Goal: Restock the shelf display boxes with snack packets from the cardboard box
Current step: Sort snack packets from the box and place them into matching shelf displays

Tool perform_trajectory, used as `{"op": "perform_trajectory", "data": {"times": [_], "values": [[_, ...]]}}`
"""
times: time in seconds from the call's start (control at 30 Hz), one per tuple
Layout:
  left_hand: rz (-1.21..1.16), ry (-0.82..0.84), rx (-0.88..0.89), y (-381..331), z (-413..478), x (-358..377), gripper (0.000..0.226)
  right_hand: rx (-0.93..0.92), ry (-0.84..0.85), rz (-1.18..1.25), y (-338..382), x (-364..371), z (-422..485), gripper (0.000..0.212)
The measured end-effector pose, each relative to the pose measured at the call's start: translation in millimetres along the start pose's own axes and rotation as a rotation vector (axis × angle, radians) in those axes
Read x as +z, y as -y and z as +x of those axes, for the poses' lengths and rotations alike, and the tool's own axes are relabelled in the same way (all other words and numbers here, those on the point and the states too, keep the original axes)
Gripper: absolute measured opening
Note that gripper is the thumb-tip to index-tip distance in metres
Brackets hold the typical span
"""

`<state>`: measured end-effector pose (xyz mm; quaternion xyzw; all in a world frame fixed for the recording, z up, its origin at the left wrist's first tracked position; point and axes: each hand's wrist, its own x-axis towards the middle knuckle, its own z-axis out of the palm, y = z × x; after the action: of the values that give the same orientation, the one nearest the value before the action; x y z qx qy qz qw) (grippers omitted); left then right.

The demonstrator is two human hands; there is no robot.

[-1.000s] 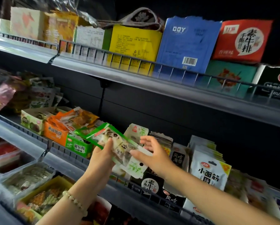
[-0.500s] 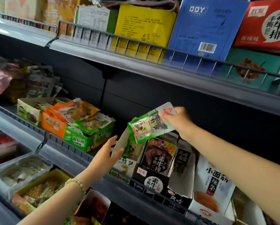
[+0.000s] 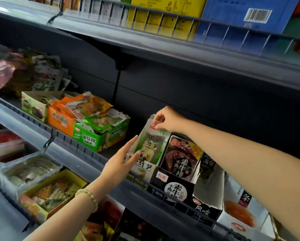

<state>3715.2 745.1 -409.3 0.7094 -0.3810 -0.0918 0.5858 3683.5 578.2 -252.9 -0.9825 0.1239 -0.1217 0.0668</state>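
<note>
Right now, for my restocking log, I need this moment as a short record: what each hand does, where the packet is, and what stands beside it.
right hand: pinches the top edge of the green-and-white packet
left hand: fingers straight, touching the packet's left side
packet position: upright, lower end in the white display box
right neighbour: black display box, close against it
left neighbour: green display box, apart, bare shelf between
</note>
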Motion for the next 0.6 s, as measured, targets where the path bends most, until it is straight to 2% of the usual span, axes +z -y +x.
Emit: {"op": "perform_trajectory", "data": {"times": [0.13,0.27,0.47,0.6], "values": [[0.036,-0.006,-0.009,3,1,1,0.052,0.018,-0.026,-0.036,-6,15,1,0.016],[0.043,-0.005,-0.011,8,3,1,0.054,0.055,-0.201,-0.038,-14,13,6,0.013],[0.038,0.006,-0.003,6,2,2,0.06,0.051,-0.345,0.012,-19,15,6,0.012],[0.039,0.004,-0.006,7,2,2,0.06,0.049,-0.325,0.04,-23,19,8,0.012]]}}
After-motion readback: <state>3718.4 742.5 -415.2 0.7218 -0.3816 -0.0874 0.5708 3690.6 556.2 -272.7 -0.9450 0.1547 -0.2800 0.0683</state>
